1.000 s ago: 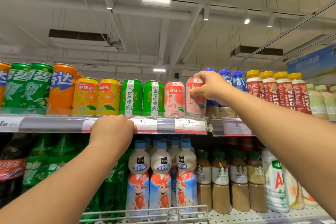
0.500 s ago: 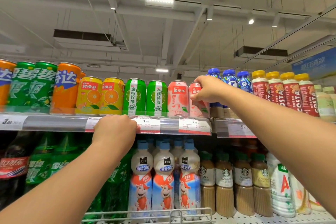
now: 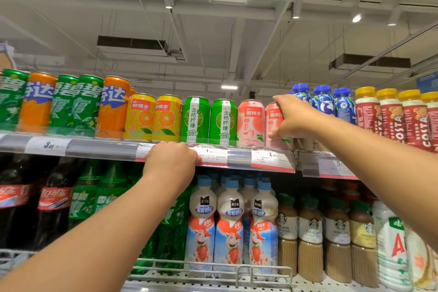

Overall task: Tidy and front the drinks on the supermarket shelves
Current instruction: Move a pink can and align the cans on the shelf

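The right hand (image 3: 295,119) was wrapped around a pink peach drink can (image 3: 275,123) at the right end of the row of cans on the top shelf (image 3: 99,148). The thumb was pressed low on the front of the can and the fingers were curled around its far side. The can was seen standing on the shelf, just beside a second pink peach can (image 3: 250,123) on its left. Whether the held can was lifted a little off the shelf could not be told.

The left hand (image 3: 171,162) was closed over the front edge of the top shelf, on the clear price strip (image 3: 239,156), below the two green lime drink cans (image 3: 209,119). No drink was held in it.

To the left of the green cans, two yellow orange-juice cans (image 3: 153,117) were lined up, and then tall orange and green soda cans (image 3: 64,103). To the right of the held can, blue-capped small bottles (image 3: 323,102) and red bottles with yellow caps (image 3: 393,116) were standing.

On the lower shelf, white milk drink bottles with a cartoon cow (image 3: 231,225) were seen in the middle, brown coffee bottles (image 3: 312,232) on the right, and dark cola bottles (image 3: 30,199) on the left.
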Demonstrator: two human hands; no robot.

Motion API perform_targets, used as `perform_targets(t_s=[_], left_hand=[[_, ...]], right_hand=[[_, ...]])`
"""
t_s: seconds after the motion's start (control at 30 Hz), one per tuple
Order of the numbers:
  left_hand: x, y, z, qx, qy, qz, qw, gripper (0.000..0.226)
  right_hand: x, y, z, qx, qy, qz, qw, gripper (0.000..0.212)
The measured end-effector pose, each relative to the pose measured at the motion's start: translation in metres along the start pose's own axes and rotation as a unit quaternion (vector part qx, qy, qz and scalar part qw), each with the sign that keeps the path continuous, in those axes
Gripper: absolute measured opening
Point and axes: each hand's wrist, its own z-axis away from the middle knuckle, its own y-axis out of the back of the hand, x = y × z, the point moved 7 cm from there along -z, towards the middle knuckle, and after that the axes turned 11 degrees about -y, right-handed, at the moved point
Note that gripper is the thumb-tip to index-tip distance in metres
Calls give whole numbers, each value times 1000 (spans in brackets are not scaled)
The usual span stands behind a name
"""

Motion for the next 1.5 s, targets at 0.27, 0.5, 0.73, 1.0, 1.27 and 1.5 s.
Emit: perform_targets(t_s=[0.27,0.5,0.73,1.0,1.27,1.5], left_hand=[[-4,-3,2,33,30,8,999,29],[-13,-11,18,75,82,38,993,38],[-20,-31,50,2,55,146,988,74],[-67,-63,80,-36,11,127,991,81],[-168,-108,107,-39,22,129,991,86],[-187,-134,113,-9,-22,145,989,92]], right_hand=[[-68,-23,91,147,235,-52,960,57],[-91,-96,125,84,255,-53,962,56],[-101,-94,134,28,190,-49,980,70],[-105,-95,142,3,143,-21,989,80],[-115,-98,141,-17,56,41,997,97],[-130,-102,146,-53,-34,82,995,97]])
